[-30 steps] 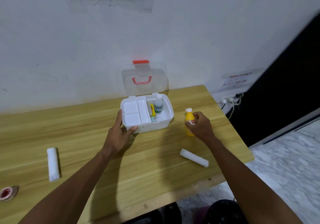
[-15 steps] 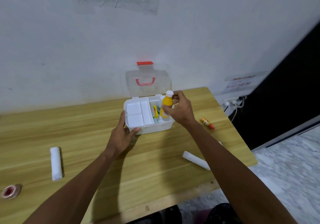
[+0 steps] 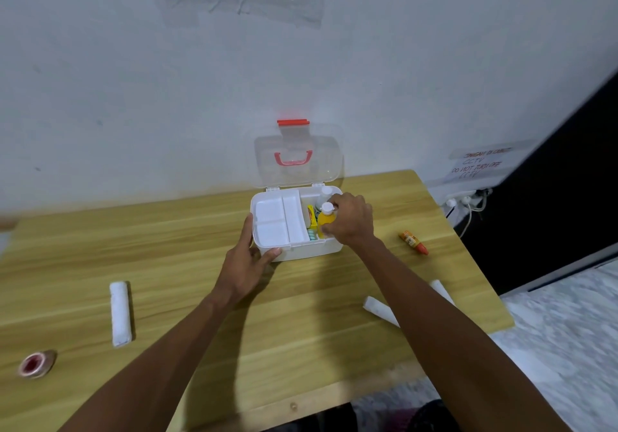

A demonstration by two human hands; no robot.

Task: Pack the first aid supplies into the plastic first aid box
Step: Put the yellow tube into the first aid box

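Yellow bottle [image 3: 326,223], pinched by the right hand [image 3: 350,222], sits low in the right compartment of the first aid box [image 3: 301,253], beside a white-capped bottle [image 3: 326,193]. The left hand [image 3: 248,262] grips the box's front-left corner. Best to seat the bottle upright before letting go, with the box braced.

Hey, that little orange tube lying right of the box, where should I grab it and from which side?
Probably pinch the orange tube across its middle, coming down from above. It lies flat on the table with bare wood along both long sides, so thumb and finger fit there; its red-capped end tapers and might slip.
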